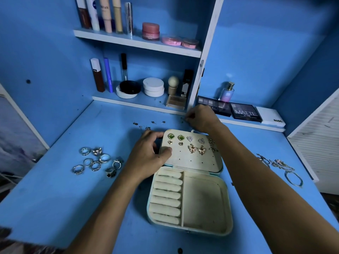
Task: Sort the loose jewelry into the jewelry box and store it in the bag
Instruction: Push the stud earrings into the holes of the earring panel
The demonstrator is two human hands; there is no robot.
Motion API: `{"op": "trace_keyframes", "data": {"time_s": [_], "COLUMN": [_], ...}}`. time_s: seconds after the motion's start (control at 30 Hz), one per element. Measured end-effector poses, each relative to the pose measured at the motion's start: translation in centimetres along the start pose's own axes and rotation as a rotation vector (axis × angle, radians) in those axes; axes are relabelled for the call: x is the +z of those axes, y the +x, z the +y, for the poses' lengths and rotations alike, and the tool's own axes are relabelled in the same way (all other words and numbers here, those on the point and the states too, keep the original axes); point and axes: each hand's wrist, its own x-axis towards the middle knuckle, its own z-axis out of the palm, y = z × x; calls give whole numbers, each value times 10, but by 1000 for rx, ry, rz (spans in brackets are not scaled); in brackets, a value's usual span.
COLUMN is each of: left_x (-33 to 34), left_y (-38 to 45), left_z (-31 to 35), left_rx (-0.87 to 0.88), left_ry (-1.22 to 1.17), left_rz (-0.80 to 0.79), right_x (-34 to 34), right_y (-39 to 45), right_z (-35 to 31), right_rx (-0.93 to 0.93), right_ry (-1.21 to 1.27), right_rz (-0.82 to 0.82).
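The cream jewelry box lies open on the blue desk. Its raised lid panel carries several pairs of earrings. My left hand grips the lid's left edge, thumb on the panel. Beyond the box's far edge, my right hand reaches down to the desk with fingertips pinched together; what they hold is too small to tell. Several loose earring studs lie behind the box. Several rings sit to the left. Chains and a bracelet lie at the right. No bag is visible.
Shelves at the back hold cosmetics: tubes, jars, a perfume bottle. Eyeshadow palettes sit on a low ledge at the right. A white slatted panel stands at the right edge.
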Motion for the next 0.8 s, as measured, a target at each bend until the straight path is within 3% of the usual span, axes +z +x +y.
{"op": "trace_keyframes", "data": {"time_s": [0.17, 0.8], "left_x": [0, -1], "left_y": [0, -2], "left_z": [0, 1], "left_rx": [1, 7], "left_ry": [7, -88], "left_rz": [0, -12], "right_x": [-3, -36], "right_y": [-2, -33], "right_z": [-2, 6], "right_rx": [29, 164], "right_ry": [-6, 423], "right_rz": [-21, -20]}}
